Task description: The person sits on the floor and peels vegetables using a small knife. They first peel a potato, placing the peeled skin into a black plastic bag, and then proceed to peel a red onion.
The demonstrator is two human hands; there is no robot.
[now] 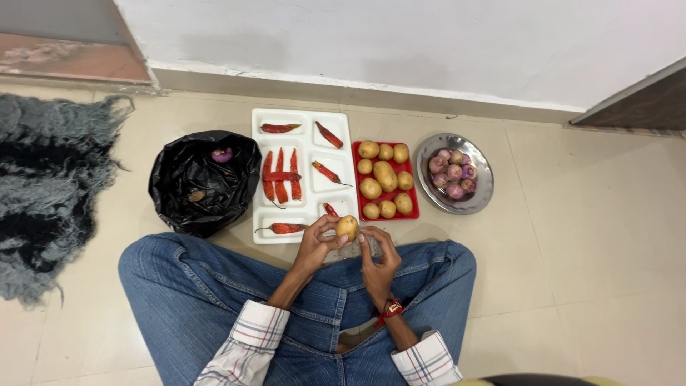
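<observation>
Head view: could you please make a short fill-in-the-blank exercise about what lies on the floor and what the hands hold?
1. The left hand holds one ____ in its grip, with the right hand close beside it.
2. The red tray holds more potatoes, and the steel bowl holds small purple ____.
3. The red chillies lie in a ____ compartment tray.
4. Left of that tray sits a black ____.

Missing words: potato; onions; white; plastic bag
</observation>
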